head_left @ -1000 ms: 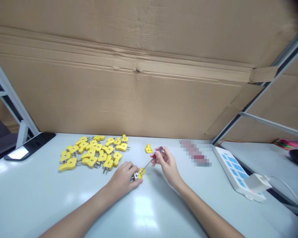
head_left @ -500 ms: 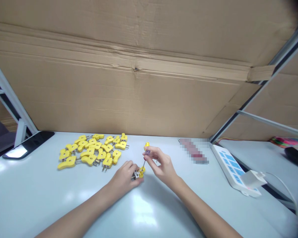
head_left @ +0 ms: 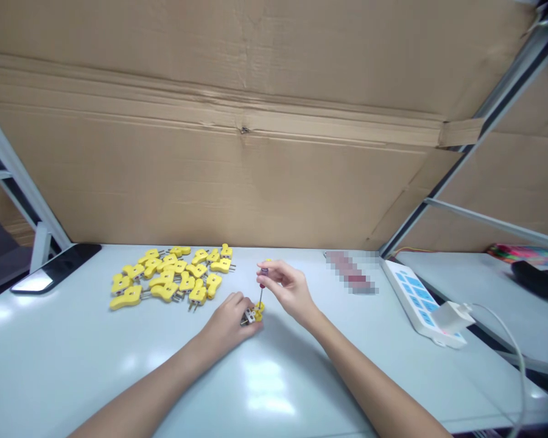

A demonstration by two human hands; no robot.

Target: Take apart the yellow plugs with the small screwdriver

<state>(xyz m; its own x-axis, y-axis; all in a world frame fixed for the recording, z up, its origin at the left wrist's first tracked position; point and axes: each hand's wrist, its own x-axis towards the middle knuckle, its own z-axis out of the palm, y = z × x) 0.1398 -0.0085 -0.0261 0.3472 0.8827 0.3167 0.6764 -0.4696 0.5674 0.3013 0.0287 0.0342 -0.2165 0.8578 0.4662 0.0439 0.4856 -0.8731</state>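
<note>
My left hand (head_left: 232, 320) pinches a yellow plug (head_left: 258, 312) down on the table, its metal prongs pointing left under the fingers. A small screwdriver (head_left: 262, 294) with a dark red-purple handle is closed in the fingertips of my right hand (head_left: 288, 291). It stands nearly upright, and its thin shaft reaches down to the yellow plug. A bit of another yellow piece (head_left: 268, 260) shows just behind the right hand, mostly hidden by it. Several yellow plugs (head_left: 164, 278) with metal prongs lie in a loose group left of my hands.
A white power strip (head_left: 418, 298) with a white charger (head_left: 453, 317) and cable lies at the right. Behind it is a pixelated reddish patch (head_left: 351, 272). A dark phone-like slab (head_left: 57, 269) rests at the far left. Cardboard (head_left: 256, 188) walls off the table's back.
The screwdriver has tilted to stand more upright, and my right hand has shifted slightly left and up. My left hand still holds the plug. The whole view has turned a little.
</note>
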